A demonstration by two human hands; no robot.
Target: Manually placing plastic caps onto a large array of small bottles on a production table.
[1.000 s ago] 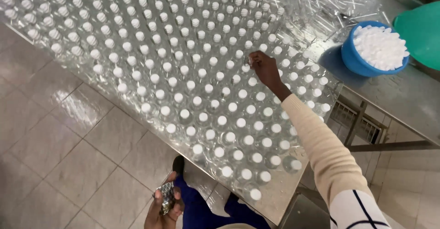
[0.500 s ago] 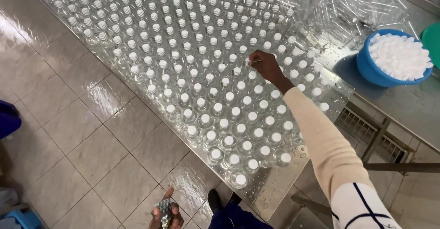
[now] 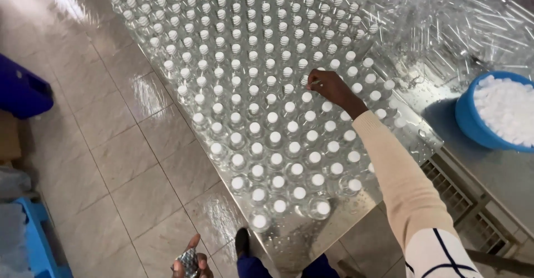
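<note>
Rows of clear plastic bottles (image 3: pixel 261 105) stand upright on a steel table (image 3: pixel 311 230); the near ones carry white caps, the far ones show bare threaded necks. My right hand (image 3: pixel 334 89) reaches across them, fingertips pinched on a white cap (image 3: pixel 306 81) at the edge of the capped area. My left hand (image 3: pixel 189 262) hangs low at the bottom edge, fingers curled around a small crumpled shiny thing (image 3: pixel 188 260) that I cannot identify.
A blue tub (image 3: pixel 473 123) full of white caps sits at the right. Clear plastic wrap (image 3: pixel 467 27) lies heaped at the far right. Tiled floor (image 3: pixel 111 161) runs along the left, with blue objects (image 3: pixel 22 91) and a blue crate (image 3: pixel 36 239) there.
The view has swung to the right and closer. My right hand stays among the bottles, now pinching a cap one row over. The left hand still holds the shiny thing low.
</note>
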